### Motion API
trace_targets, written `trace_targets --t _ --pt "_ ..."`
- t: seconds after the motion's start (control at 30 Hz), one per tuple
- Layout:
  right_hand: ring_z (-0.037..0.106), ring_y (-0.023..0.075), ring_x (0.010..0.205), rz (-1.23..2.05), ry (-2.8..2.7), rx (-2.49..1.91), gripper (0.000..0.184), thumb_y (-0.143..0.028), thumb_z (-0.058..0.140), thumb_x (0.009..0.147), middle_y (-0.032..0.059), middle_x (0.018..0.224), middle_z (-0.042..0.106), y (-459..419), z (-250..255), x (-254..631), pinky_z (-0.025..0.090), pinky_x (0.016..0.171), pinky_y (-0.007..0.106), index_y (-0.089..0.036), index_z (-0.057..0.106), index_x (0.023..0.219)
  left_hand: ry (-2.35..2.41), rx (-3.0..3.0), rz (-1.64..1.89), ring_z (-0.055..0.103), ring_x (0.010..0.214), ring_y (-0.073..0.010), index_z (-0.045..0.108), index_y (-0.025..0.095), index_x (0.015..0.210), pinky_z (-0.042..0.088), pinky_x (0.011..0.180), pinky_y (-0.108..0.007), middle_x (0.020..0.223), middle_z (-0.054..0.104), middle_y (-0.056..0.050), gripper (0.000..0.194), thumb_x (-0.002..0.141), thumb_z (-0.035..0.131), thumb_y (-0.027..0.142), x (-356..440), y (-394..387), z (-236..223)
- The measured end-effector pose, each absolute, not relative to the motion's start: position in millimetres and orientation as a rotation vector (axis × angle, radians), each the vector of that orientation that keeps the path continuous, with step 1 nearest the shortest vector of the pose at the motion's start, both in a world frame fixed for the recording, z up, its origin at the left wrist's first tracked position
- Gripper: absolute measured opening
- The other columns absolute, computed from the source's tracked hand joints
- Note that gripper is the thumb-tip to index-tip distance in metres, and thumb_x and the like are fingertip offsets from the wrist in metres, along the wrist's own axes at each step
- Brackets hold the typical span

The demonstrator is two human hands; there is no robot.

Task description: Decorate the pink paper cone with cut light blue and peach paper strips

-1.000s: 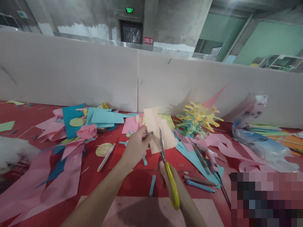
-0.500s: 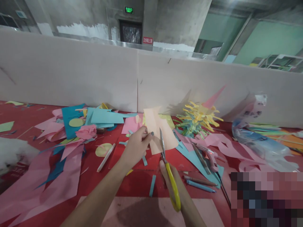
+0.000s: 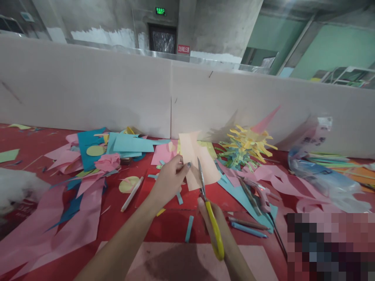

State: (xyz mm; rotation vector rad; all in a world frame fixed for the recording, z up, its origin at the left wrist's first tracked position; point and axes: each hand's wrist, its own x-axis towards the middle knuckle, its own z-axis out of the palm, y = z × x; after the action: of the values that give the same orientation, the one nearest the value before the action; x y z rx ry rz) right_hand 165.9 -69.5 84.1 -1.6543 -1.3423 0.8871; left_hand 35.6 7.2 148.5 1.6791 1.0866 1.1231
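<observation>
Pinched between the fingers of my left hand (image 3: 172, 175) is a sheet of pale peach paper (image 3: 207, 166), held up off the table. My right hand (image 3: 212, 218) grips scissors (image 3: 216, 230) with yellow handles, their blades pointing up and away from me. The metal blades lie at the lower part of the paper, where a slit seems to run into it. Part of my right hand is hidden behind the handles. Under the hands lies a red board (image 3: 216, 200) with small blue paper scraps (image 3: 189, 229).
Left are pink paper strips (image 3: 84, 218), blue sheets (image 3: 133, 143) and a white pen (image 3: 131, 194). Right are a fringed yellow paper piece (image 3: 249, 142), a pink glue gun (image 3: 263, 199), pens (image 3: 249, 230) and a plastic bag (image 3: 328, 175). A white partition (image 3: 123, 93) stands behind.
Hardly anything differs. Both hands, the paper and the scissors keep almost the same pose, and the whole view has shifted very slightly.
</observation>
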Motion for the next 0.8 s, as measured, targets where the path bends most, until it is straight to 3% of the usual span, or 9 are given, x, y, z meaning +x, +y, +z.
trace_targets --t 0.43,0.8 --pt "0.029 0.0081 0.042 0.941 -1.283 -1.686 0.047 -0.063 0.039 0.075 -0.0060 0.042 0.028 -79.4 102.3 161.4 0.021 0.040 0.021 -0.021 0.034 0.054 1.068 1.662 1.096 0.053 0.054 -0.0131 0.048 0.019 0.077 0.043 0.052 -0.024 0.058 0.054 0.004 0.019 0.080 0.045 0.037 34.9 6.6 150.5" --pt "0.022 0.0076 0.050 0.918 -1.350 -1.677 0.047 -0.061 0.042 0.074 -0.0055 0.055 0.020 -73.5 89.4 169.0 0.018 0.046 0.022 -0.021 0.027 0.056 1.101 1.471 1.155 0.054 0.051 -0.0134 0.044 0.020 0.073 0.046 0.050 -0.025 0.057 0.050 0.005 0.023 0.078 0.048 0.042 33.3 14.4 145.7"
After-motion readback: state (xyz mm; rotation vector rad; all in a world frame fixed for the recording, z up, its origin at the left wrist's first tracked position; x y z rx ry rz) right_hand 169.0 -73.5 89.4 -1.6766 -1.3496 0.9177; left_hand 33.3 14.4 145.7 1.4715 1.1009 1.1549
